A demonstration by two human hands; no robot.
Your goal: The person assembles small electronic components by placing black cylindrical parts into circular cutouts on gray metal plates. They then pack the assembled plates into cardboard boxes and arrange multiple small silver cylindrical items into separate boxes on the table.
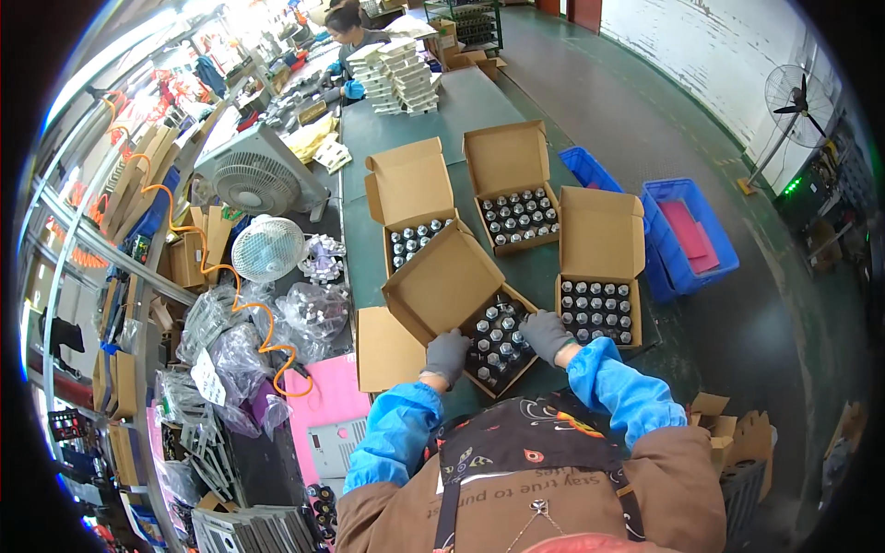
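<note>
An open cardboard box [444, 284] lies turned at an angle on the green table right in front of me, its lid folded back to the far left. Rows of silver hex-topped metal fittings with black bases [498, 343] fill it. My left hand [447, 357], in a grey glove, grips the box's left edge. On the opposite side my right hand [546, 335], gloved alike, closes over the right edge, its fingertips beside the fittings. Some fingers of both hands are hidden against the cardboard.
Three more open boxes of fittings [519, 218] surround this one, and a flat cardboard piece [383, 350] lies at its left. Blue crates [687, 235] stand right of the table. Fans [267, 249] and plastic-wrapped parts [241, 359] crowd the left. A person [355, 41] works beyond stacked white trays [396, 78].
</note>
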